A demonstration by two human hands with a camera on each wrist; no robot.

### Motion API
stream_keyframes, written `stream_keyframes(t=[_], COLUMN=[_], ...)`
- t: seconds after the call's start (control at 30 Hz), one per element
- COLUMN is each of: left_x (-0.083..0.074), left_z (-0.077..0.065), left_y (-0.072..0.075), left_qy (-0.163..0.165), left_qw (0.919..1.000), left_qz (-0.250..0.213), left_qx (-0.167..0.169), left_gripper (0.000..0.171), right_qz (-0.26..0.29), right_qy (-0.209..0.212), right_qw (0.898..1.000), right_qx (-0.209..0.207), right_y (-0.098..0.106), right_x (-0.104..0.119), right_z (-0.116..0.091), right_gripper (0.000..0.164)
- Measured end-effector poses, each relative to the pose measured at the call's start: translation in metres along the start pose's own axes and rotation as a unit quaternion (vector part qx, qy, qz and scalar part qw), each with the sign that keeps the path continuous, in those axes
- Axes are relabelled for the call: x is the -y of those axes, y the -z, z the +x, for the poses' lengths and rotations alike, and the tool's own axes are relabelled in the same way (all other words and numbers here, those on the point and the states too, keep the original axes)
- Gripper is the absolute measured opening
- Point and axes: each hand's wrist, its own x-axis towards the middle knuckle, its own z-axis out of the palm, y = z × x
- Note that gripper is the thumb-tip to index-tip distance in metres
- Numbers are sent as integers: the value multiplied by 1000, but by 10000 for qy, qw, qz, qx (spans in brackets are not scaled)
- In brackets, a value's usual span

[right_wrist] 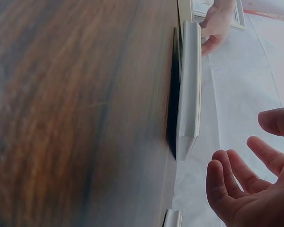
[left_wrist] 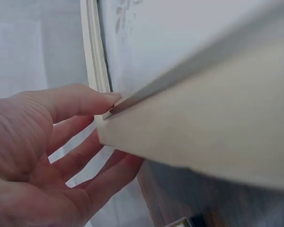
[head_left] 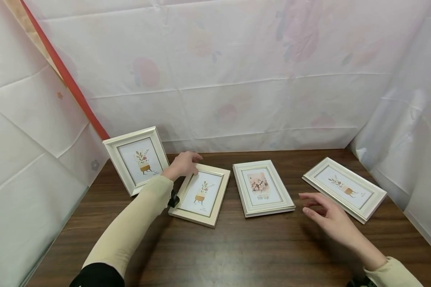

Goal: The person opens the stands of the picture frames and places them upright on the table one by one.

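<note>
My left hand (head_left: 184,164) pinches the upper left corner of a cream picture frame (head_left: 215,190) with a potted-plant print. In the left wrist view the thumb (left_wrist: 92,100) lies on the front of that frame's border (left_wrist: 213,118), with fingers behind it. My right hand (head_left: 330,220) hovers with loosely bent fingers and nothing in its grasp. It is between a white picture frame (head_left: 281,187) with a pink flower print and another white picture frame (head_left: 375,195) lying at the right. The right wrist view shows the fingers (right_wrist: 217,184) apart from the frames.
Another white picture frame (head_left: 120,159) stands tilted upright at the left back of the dark wooden table (head_left: 237,255). A pale patterned cloth (head_left: 215,79) hangs behind and along both sides. A red strip (head_left: 68,75) runs down the cloth at the left.
</note>
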Motion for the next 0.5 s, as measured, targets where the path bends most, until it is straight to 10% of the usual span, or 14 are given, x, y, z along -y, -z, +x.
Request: stream_keyframes(t=[0.5], left_x=[-9], left_z=[-24], left_y=[28], left_qy=[-275], left_qw=[9973], left_qz=[-500], left_qx=[-471], left_gripper=[31], right_qz=[290], right_qy=[-189], right_qw=[9991], right_qx=[-224], right_y=[16], right_x=[-10], right_z=[3], right_gripper=[35])
